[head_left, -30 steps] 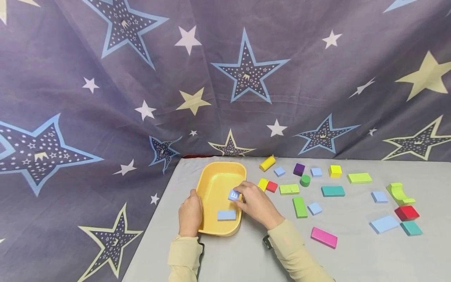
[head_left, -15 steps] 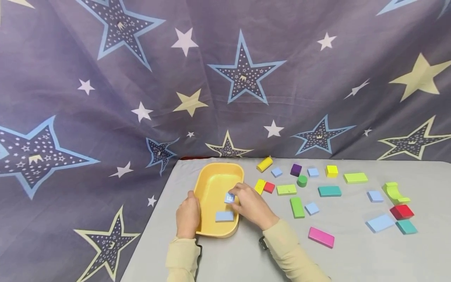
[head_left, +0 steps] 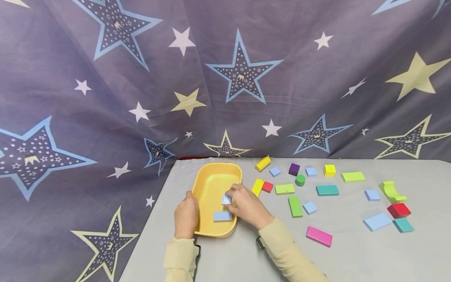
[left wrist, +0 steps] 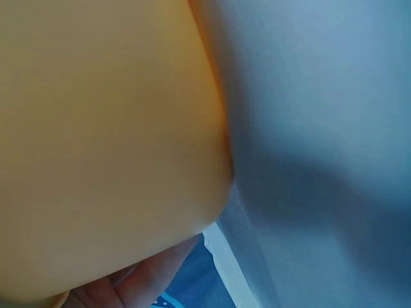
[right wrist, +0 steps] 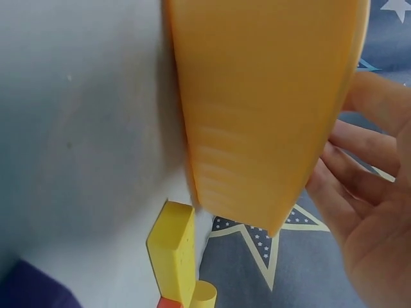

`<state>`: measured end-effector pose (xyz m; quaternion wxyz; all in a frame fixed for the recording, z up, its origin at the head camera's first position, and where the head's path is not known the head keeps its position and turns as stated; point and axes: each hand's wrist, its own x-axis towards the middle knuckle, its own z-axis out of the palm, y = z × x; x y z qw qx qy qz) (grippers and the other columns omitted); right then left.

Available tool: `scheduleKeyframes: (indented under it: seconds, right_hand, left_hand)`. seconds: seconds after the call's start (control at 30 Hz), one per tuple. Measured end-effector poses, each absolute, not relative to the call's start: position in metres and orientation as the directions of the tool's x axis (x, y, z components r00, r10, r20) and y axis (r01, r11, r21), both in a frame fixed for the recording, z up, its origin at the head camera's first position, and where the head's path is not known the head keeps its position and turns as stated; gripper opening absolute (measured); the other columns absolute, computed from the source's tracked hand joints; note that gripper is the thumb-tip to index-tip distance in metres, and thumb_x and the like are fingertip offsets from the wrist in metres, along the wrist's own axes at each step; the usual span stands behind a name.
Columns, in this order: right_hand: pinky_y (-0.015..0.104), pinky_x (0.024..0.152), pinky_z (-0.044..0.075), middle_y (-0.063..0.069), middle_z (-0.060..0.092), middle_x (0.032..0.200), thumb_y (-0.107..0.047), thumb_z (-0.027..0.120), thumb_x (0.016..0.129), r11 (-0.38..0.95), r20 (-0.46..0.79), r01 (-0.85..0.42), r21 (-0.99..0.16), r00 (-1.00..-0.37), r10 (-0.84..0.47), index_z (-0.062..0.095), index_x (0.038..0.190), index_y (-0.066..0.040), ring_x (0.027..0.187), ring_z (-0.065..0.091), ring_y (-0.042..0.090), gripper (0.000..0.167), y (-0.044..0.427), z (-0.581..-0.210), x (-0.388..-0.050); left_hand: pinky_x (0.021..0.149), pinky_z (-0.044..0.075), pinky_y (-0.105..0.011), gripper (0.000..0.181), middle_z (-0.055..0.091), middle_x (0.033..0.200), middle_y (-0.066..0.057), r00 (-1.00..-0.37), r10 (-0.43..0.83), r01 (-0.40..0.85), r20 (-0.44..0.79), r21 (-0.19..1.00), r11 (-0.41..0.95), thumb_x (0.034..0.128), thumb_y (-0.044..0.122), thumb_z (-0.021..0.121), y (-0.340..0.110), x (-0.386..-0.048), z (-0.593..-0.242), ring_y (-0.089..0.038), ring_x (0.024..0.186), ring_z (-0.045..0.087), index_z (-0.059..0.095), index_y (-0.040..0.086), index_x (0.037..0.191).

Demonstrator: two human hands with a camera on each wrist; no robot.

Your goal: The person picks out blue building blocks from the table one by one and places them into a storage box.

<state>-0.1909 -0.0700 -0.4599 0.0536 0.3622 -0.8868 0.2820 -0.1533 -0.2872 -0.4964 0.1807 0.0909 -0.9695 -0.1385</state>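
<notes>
In the head view a yellow plastic tray (head_left: 208,188) with rounded corners stands at the left of the table. My left hand (head_left: 186,216) grips its left rim; in the left wrist view some fingers (left wrist: 151,279) show past the tray wall (left wrist: 115,141). Reaching over the right rim, my right hand (head_left: 248,205) pinches a small light blue block (head_left: 226,200) with a white mark, low inside the tray. Whether that block touches the tray floor I cannot tell. Just nearer lies a light blue rectangular block (head_left: 222,216). The right wrist view hides the pinched block behind the tray wall (right wrist: 263,109).
Loose blocks spread over the grey cloth to the right: yellow (head_left: 257,187) and red (head_left: 267,187) pieces beside the tray, a magenta one (head_left: 319,236) nearer me, a lime curved piece (head_left: 392,192) far right. A star-patterned curtain (head_left: 158,98) hangs behind the table.
My right hand has brought the small blue block slightly left and lower inside the tray, and the block's tilt has changed. My left hand keeps its grip on the rim. The head view has shifted slightly.
</notes>
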Motion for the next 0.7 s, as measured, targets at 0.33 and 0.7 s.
scheduleKeyframes:
  seconds: [0.33,0.7]
  right_hand:
    - [0.030,0.078,0.051,0.004,0.062,0.090,-0.010,0.078,0.082,0.571,0.300,-0.686,-0.451,-0.719,-0.628,0.074,0.100,-0.002,0.084,0.055,0.017,0.020,-0.076,-0.464,-0.194]
    - [0.030,0.078,0.051,0.005,0.062,0.093,-0.006,0.078,0.080,0.588,0.318,-0.693,-0.417,-0.717,-0.620,0.073,0.099,-0.003,0.086,0.057,0.019,0.020,-0.084,-0.473,-0.197]
  left_hand:
    - [0.054,0.049,-0.057,0.013,0.063,0.071,-0.027,-0.918,-0.237,-0.139,0.317,0.303,0.943,0.0991,0.008,0.050,-0.286,-0.153,-0.497,-0.048,0.062,0.064,0.052,-0.005,0.096]
    - [0.053,0.049,-0.057,0.013,0.063,0.071,-0.026,-0.921,-0.237,-0.145,0.310,0.292,0.946,0.0995,0.009,0.050,-0.287,-0.153,-0.496,-0.047,0.062,0.064,0.052,-0.004,0.097]
